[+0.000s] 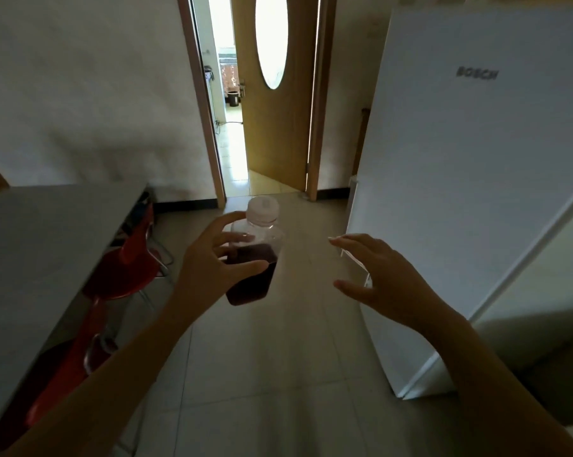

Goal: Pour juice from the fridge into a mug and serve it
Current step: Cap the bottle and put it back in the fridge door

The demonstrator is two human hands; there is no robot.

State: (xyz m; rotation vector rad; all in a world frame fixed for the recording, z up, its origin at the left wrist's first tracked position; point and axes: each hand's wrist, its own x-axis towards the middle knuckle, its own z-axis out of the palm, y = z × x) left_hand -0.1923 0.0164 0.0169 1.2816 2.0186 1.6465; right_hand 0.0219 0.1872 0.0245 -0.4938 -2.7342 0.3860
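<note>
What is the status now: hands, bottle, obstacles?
Left hand grips juice bottle, cap on. Right hand open, empty, near fridge door. No mug in view. Red chair at left, off the path.

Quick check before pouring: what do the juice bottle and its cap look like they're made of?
Juice bottle: probably clear plastic, glossy; the dark red juice shows through, and the empty shoulder above it is see-through. Glass can't be ruled out. Cap: pale, matte, seemingly ribbed, likely plastic. The left hand grips the bottle.

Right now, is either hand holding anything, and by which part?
The left hand holds the juice bottle by its body, below the cap, thumb and fingers around it. The right hand holds nothing.
</note>
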